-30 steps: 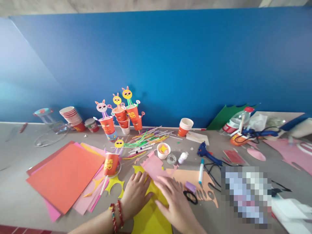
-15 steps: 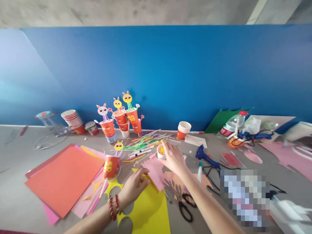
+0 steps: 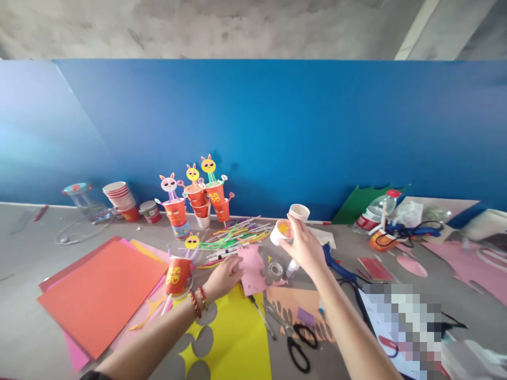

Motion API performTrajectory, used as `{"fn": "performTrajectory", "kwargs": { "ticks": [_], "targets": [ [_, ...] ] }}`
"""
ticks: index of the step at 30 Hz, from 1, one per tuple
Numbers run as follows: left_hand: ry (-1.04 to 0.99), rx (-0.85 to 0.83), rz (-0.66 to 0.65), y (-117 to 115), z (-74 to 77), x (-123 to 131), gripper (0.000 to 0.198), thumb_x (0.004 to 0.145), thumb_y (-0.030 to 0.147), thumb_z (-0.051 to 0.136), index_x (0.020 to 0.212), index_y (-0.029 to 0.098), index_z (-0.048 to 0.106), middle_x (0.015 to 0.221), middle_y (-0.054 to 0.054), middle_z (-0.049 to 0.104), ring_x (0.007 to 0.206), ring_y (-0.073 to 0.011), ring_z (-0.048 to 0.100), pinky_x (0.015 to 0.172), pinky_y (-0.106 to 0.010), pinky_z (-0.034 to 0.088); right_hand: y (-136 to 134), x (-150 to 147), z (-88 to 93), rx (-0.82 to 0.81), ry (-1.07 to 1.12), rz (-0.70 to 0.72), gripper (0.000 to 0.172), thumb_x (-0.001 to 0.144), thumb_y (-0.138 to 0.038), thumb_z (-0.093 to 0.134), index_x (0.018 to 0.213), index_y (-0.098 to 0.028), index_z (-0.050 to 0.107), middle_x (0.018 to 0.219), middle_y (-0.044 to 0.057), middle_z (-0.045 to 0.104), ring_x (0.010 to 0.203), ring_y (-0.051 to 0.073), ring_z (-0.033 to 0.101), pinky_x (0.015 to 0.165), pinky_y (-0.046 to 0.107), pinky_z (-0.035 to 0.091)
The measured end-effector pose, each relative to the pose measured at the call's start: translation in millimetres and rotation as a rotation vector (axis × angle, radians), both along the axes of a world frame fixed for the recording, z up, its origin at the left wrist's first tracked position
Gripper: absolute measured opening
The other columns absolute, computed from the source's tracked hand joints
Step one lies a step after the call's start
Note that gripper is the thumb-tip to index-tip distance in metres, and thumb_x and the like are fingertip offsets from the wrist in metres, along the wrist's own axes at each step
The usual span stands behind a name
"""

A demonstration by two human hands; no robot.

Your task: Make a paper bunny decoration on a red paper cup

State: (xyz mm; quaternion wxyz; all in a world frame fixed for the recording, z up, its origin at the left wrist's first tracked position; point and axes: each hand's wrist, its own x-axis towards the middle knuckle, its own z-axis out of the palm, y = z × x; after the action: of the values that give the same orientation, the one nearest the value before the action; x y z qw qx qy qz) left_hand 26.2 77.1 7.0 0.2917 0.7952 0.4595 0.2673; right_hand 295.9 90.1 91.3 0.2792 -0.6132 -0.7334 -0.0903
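My right hand (image 3: 303,245) is lifted above the table and grips a small white paper cup (image 3: 279,230), tilted so that yellow bits show inside it. My left hand (image 3: 225,274), with a red bead bracelet at the wrist, pinches the edge of a pink paper cut-out (image 3: 253,268) that lies over a yellow sheet (image 3: 237,343) with round holes cut in it. A roll of clear tape (image 3: 275,269) and a small white bottle lie just below my right hand.
Black-handled scissors (image 3: 298,351) lie on a peach sheet at the front. Orange and pink sheets (image 3: 99,287) are stacked at left. Orange cups with bunny toppers (image 3: 198,198), coloured straws (image 3: 233,235), a blue glue gun (image 3: 336,264) and a water bottle (image 3: 374,211) stand behind.
My right hand took hold of the white cup and raised it off the table toward the right. My left hand slid forward onto the pink paper. The view tilted upward.
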Motion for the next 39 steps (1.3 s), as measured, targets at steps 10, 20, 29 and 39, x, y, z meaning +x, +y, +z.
{"fn": "performTrajectory", "kwargs": {
  "ticks": [10, 20, 29, 39],
  "targets": [
    [0.112, 0.136, -0.002, 53.3, -0.3, 32.7, 0.028, 0.092, 0.021, 0.052, 0.116, 0.016, 0.066, 0.121, -0.012, 0.066, 0.109, -0.0232, 0.064, 0.096, -0.037, 0.053, -1.6, 7.3, -7.1, -0.172, -0.017, -0.012, 0.074, 0.083, -0.028, 0.062, 0.15, -0.016, 0.032, 0.144, 0.018, 0.052, 0.12, 0.039, 0.059, 0.09, 0.046, 0.052],
    [0.306, 0.322, -0.081, 21.2, 11.7, 19.8, 0.026, 0.084, 0.023, 0.062, 0.109, 0.02, 0.07, 0.138, -0.012, 0.054, 0.132, -0.034, 0.041, 0.108, -0.052, 0.04, 43.2, 29.1, -22.4, -0.434, -0.057, 0.083, 0.079, 0.073, -0.012, 0.065, 0.148, -0.019, 0.041, 0.14, 0.019, 0.057, 0.101, 0.033, 0.069, 0.075, 0.033, 0.051],
    [0.398, 0.314, -0.213, 28.3, 1.5, 36.3, 0.03, 0.085, 0.024, 0.059, 0.113, 0.022, 0.068, 0.136, -0.009, 0.06, 0.135, -0.0324, 0.042, 0.113, -0.056, 0.029, 30.7, 39.2, -28.6, -0.411, 0.023, 0.174, 0.093, 0.072, -0.018, 0.071, 0.154, -0.025, 0.027, 0.151, 0.016, 0.045, 0.13, 0.035, 0.053, 0.091, 0.039, 0.052],
    [0.334, 0.302, -0.263, 15.3, 12.4, 51.7, 0.031, 0.091, 0.026, 0.054, 0.12, 0.02, 0.062, 0.125, -0.009, 0.065, 0.122, -0.0267, 0.053, 0.106, -0.043, 0.038, -30.7, 66.6, -43.6, -0.271, 0.452, 0.067, 0.048, 0.087, -0.042, 0.056, 0.132, -0.025, 0.05, 0.132, 0.013, 0.06, 0.109, 0.03, 0.066, 0.093, 0.046, 0.054]
  ]
}}
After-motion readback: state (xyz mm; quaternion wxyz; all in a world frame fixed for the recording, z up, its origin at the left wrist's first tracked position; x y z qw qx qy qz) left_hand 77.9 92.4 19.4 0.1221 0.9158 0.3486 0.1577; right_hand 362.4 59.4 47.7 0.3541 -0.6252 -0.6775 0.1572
